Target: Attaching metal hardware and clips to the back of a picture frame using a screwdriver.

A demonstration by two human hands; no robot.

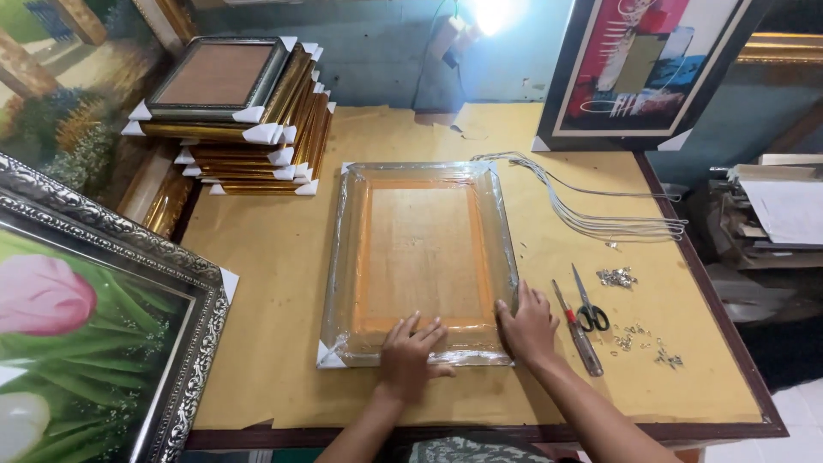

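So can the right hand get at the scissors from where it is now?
Probably yes. The right hand rests on the wrapped frame's corner, and the scissors lie just beside it, with only a screwdriver lying flat between.

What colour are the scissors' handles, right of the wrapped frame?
Black, as the head view shows: the scissors lie beside a red-handled tool.

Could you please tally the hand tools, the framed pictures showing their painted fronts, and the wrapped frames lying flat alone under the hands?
Scissors: 1
Screwdriver: 1
Framed pictures showing fronts: 2
Wrapped frame under the left hand and right hand: 1
Total: 5
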